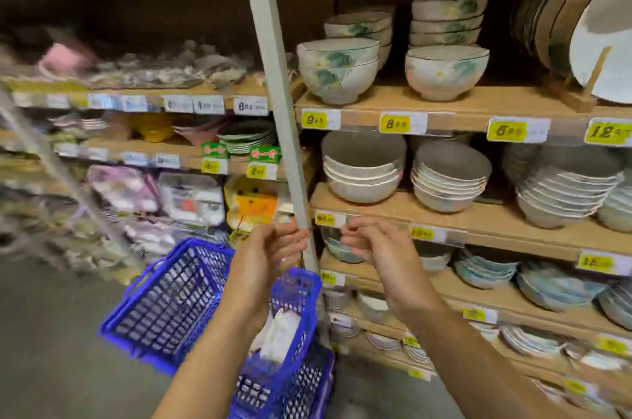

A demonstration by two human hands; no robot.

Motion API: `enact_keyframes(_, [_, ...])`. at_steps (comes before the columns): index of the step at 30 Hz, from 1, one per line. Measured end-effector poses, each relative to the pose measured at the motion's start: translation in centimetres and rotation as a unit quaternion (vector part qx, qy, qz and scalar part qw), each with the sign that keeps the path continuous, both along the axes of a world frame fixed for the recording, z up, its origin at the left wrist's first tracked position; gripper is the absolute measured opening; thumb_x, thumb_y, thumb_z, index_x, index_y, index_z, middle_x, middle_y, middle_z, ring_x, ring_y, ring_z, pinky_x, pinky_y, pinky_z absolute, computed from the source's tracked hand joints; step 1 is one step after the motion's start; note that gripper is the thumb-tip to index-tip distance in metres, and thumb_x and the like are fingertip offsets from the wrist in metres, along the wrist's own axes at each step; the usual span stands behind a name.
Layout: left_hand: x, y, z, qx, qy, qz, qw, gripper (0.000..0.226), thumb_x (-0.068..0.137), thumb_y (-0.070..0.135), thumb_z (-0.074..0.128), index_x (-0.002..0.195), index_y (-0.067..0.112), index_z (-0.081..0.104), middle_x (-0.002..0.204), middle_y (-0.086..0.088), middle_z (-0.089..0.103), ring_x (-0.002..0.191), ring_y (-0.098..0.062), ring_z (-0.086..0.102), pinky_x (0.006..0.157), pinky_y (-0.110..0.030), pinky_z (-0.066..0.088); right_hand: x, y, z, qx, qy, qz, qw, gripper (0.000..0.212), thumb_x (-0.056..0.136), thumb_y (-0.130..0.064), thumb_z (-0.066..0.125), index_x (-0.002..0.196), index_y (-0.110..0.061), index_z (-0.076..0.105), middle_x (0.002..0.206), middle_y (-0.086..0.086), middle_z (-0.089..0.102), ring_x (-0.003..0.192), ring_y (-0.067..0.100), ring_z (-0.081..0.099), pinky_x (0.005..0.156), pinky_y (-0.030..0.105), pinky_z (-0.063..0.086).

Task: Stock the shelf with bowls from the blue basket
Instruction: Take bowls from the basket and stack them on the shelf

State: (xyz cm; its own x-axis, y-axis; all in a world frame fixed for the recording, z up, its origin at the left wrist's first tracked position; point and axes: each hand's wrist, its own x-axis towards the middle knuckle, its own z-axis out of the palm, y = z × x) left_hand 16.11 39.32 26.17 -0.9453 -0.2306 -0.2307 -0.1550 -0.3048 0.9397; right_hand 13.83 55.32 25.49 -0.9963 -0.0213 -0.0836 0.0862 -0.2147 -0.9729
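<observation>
blue basket (164,309) sits on the floor at 7 o'clock, below both hands. white, paper-like items (282,333) lie in its near corner; can't tell if they are bowls.

left hand (270,254) is raised at centre frame, back to the camera, fingers curled right up against the grey upright post (273,76). can't tell if it grips anything.

right hand (379,247) is level with it, just across the post at 5 o'clock, fingers loosely curled with nothing visible in them. it is in front of the wooden shelf (478,213) edge, near a yellow price tag (325,219).

stock on the shelves, 1 to 4 o'clock: floral bowls (338,71) on the upper board, stacked pale bowls (362,175) on the one below, bluish dishes (485,273) lower down. large plates (598,25) stand on edge at 2 o'clock. left bay at 9 o'clock is blurred.
</observation>
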Motion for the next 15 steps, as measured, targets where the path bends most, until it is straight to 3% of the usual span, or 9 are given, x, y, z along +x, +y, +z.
enact_keyframes(3, [1.9, -5.2, -2.6, -0.041, -0.039, 0.045, 0.997, 0.037, 0.102, 0.021, 0.030, 0.096, 0.004, 0.064, 0.096, -0.013, 0.070, 0.082, -0.020, 0.064, 0.073, -0.029, 0.046, 1.0, -3.9, -2.8, 0.006, -0.063, 0.059, 0.996, 0.021, 0.095, 0.002, 0.043, 0.098, 0.007, 0.063, 0.098, 0.030, 0.065, 0.080, 0.027, 0.061, 0.075, 0.031, 0.050])
enact_keyframes(6, [2.9, -10.3, -5.7, -0.067, -0.087, 0.082, 0.991, 0.037, 0.102, 0.022, 0.032, 0.099, 0.004, 0.064, 0.101, -0.015, 0.071, 0.086, -0.023, 0.065, 0.077, -0.033, 0.047, 1.2, -7.6, -5.5, 0.044, -0.122, 0.112, 0.985, 0.018, 0.094, -0.006, 0.048, 0.089, -0.003, 0.064, 0.087, 0.015, 0.066, 0.074, 0.018, 0.060, 0.064, 0.022, 0.046])
enact_keyframes(9, [2.4, -15.2, -9.0, -0.070, -0.137, 0.099, 0.983, 0.039, 0.102, 0.026, 0.032, 0.100, 0.006, 0.065, 0.101, -0.013, 0.072, 0.089, -0.024, 0.065, 0.079, -0.037, 0.048, -0.3, -11.3, -8.8, 0.085, -0.162, 0.130, 0.975, 0.018, 0.092, -0.008, 0.050, 0.088, 0.000, 0.066, 0.081, 0.023, 0.064, 0.072, 0.017, 0.058, 0.060, 0.021, 0.043])
enact_keyframes(11, [1.5, -18.6, -11.3, -0.072, -0.171, 0.100, 0.978, 0.039, 0.103, 0.028, 0.032, 0.098, 0.007, 0.065, 0.098, -0.011, 0.072, 0.088, -0.024, 0.065, 0.077, -0.037, 0.048, -1.6, -14.2, -11.3, 0.108, -0.184, 0.137, 0.967, 0.016, 0.092, -0.009, 0.052, 0.085, -0.006, 0.065, 0.079, 0.014, 0.063, 0.070, 0.017, 0.058, 0.060, 0.022, 0.043])
enact_keyframes(15, [-1.7, -25.4, -15.6, -0.049, -0.213, 0.092, 0.971, 0.037, 0.102, 0.029, 0.033, 0.094, 0.009, 0.063, 0.089, -0.008, 0.073, 0.083, -0.023, 0.065, 0.072, -0.034, 0.047, -4.6, -20.0, -16.4, 0.147, -0.217, 0.146, 0.954, 0.015, 0.090, -0.007, 0.049, 0.079, -0.018, 0.049, 0.073, 0.006, 0.043, 0.057, 0.012, 0.037, 0.047, 0.021, 0.027])
